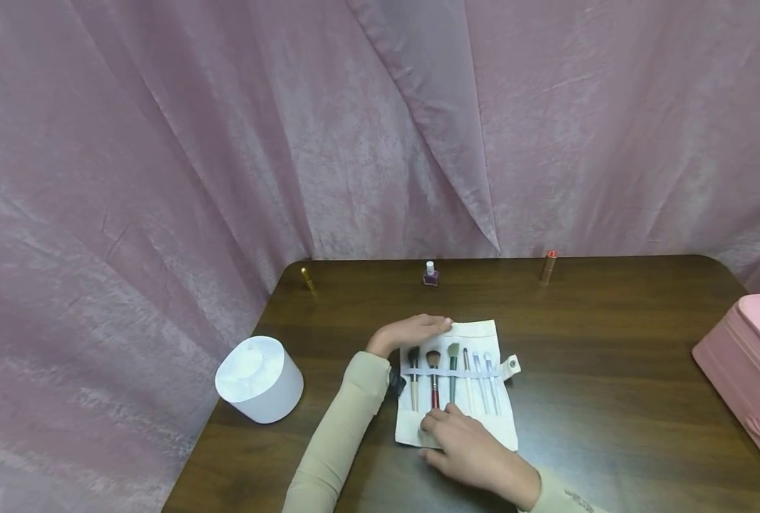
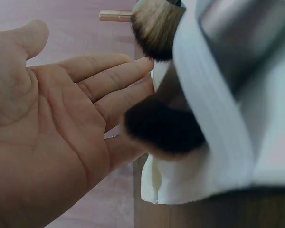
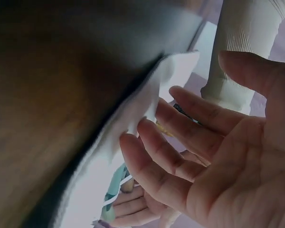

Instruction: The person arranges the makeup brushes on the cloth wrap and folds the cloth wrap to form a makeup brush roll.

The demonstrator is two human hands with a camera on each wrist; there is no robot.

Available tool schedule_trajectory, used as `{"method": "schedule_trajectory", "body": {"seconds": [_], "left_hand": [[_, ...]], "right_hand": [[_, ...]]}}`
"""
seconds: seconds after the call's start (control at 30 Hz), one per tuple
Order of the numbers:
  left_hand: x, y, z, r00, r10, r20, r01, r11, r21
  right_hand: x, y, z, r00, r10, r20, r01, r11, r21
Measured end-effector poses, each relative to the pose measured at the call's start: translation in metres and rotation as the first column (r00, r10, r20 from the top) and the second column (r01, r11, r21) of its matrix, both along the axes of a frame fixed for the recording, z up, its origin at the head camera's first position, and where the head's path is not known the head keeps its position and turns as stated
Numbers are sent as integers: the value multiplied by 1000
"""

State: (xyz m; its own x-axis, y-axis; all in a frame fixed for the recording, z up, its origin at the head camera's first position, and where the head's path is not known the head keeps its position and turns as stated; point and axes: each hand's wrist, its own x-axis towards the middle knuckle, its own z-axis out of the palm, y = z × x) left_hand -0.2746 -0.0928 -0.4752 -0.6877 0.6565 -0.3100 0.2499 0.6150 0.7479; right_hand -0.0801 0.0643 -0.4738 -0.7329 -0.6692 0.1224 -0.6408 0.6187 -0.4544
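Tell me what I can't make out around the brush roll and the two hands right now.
- Brush roll near left corner: head view, covered by the right hand.
- Its far left edge: head view, under the left hand.
- Red-handled brush: lower handle hidden by the right hand's fingers.
- Brush tips: left wrist view, blurred, too close.
- Pink case: head view, cut by the right edge.

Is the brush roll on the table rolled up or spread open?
Spread open: the brush roll lies flat, six brushes in a row under its band.
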Motion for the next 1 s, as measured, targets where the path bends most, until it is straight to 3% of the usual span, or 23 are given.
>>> {"method": "schedule_trajectory", "body": {"seconds": [0.23,0.6,1.0], "left_hand": [[4,-6,3,999,11,-31,-11,1000,-21],[18,-16,4,996,19,-88,-30,991,-128],[32,-33,8,993,35,-112,-52,988,-146]], "right_hand": [[2,9,-2,999,-37,2,37,999,-21],[5,31,-5,993,-114,-39,113,994,-10],[2,51,-7,980,-196,-25,196,980,-23]]}}
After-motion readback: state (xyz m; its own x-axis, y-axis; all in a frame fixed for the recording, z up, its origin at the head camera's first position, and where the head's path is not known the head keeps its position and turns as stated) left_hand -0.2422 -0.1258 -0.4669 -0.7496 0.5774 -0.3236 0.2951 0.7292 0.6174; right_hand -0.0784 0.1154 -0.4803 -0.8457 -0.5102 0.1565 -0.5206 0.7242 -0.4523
